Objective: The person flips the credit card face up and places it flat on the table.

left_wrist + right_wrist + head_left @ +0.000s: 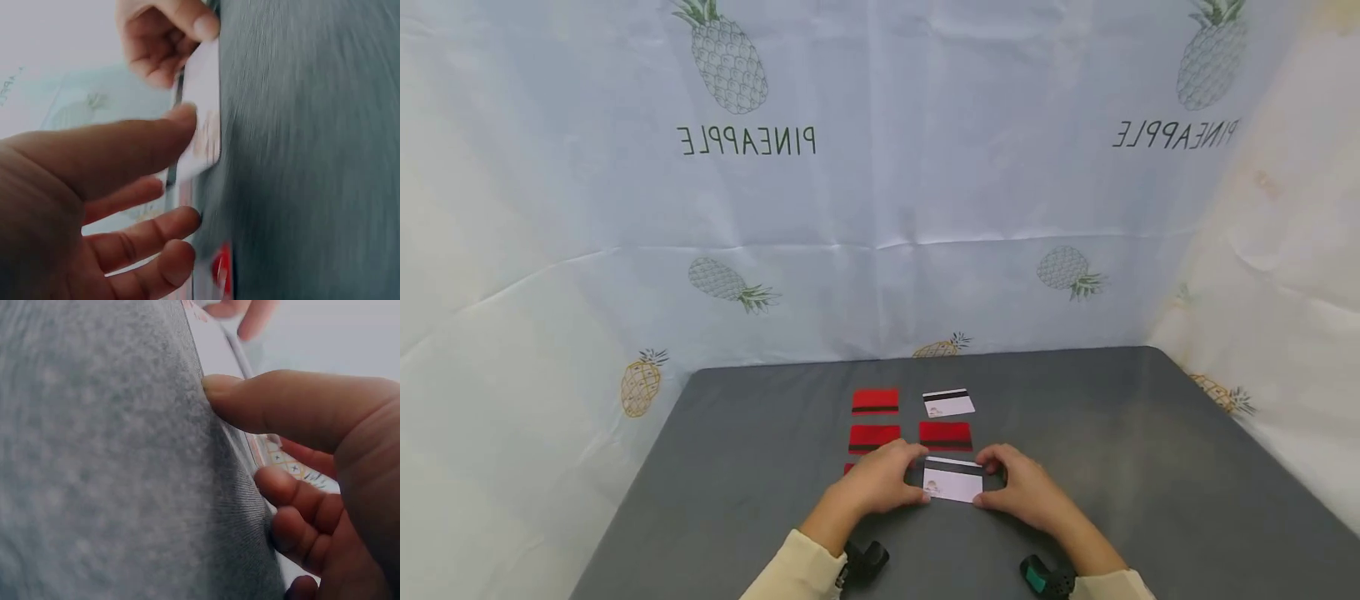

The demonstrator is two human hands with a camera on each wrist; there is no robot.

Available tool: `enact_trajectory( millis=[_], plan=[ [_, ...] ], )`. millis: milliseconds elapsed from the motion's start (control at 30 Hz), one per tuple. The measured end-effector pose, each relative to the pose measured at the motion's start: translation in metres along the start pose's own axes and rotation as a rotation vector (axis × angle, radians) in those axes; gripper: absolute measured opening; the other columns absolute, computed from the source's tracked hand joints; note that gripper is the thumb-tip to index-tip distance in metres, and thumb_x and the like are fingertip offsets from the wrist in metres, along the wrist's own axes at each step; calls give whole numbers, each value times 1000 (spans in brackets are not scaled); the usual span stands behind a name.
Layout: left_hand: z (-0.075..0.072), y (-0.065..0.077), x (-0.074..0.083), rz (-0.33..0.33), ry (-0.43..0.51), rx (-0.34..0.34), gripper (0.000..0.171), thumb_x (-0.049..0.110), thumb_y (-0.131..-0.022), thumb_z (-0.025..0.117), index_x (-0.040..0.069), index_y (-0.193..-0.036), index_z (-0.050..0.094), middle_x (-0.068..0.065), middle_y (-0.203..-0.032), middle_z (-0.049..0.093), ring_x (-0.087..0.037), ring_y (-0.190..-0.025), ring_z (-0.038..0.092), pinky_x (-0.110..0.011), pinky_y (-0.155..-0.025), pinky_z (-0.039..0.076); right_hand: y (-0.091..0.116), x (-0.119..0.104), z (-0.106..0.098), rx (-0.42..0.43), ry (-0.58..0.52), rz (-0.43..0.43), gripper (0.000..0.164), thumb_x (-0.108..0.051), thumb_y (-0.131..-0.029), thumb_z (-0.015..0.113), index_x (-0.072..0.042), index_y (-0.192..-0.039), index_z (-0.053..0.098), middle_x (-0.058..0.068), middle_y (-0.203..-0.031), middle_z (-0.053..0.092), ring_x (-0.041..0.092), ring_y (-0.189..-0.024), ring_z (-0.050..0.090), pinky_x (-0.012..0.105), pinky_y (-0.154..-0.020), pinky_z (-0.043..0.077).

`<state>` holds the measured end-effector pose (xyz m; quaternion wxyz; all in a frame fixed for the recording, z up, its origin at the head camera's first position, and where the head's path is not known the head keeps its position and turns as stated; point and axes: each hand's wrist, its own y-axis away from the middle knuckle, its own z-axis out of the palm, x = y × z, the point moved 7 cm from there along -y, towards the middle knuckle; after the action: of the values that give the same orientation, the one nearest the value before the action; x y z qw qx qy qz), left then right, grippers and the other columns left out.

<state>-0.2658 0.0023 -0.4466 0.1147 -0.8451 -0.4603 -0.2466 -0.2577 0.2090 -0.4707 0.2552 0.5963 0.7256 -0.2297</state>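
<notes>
Between my two hands is a white card with a black stripe along its far edge and a small print near its left corner. My left hand holds its left side, thumb at the near corner and a finger toward the far one. On the opposite side, my right hand grips the card with thumb and curved forefinger at the corners. The left wrist view shows the left thumb on the card low over the table. In the right wrist view, the right thumb presses the card's edge.
Beyond the hands lie a red striped card, another white card and a red card. Two more red cards, one of them partly covered, sit by my left hand. A pineapple-print curtain borders the dark grey table.
</notes>
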Motion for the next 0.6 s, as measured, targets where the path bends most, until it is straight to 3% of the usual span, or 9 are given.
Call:
enact_trajectory(
  millis=[100, 233, 433, 600],
  plan=[
    [9, -6, 8, -2, -69, -2, 58, 33, -79, 81, 18, -132, 62, 5, -107, 62, -4, -92, 54, -29, -86, 50, 0, -3, 2, -4, -32, -43, 46, -22, -69, 89, -18, -105, 62, -7, -90, 59, 10, -75, 50, 24, -65, 42],
    [13, -6, 8, -5, -117, 19, 59, 29, -76, 84, 18, -131, 64, 5, -101, 61, -5, -84, 53, -25, -77, 50, -2, -9, 9, -22, -56, -96, 45, -15, -72, 86, -16, -109, 61, -7, -84, 57, 6, -68, 49, 22, -60, 42],
    [12, -7, 5, 4, -86, 33, 64, 30, -73, 86, 16, -131, 63, 4, -99, 60, -5, -82, 52, -24, -73, 49, -3, -15, 9, -10, -43, -143, 63, -10, -71, 84, -12, -129, 60, -6, -87, 52, 5, -71, 46, 22, -61, 40],
    [12, -13, 4, 34, -48, 44, 64, 29, -71, 88, 15, -129, 64, 4, -104, 62, -5, -86, 54, -24, -78, 49, -3, -14, 7, 3, -28, -119, 60, -6, -70, 81, -12, -127, 63, -6, -86, 50, 6, -73, 44, 23, -61, 38]
  ],
)
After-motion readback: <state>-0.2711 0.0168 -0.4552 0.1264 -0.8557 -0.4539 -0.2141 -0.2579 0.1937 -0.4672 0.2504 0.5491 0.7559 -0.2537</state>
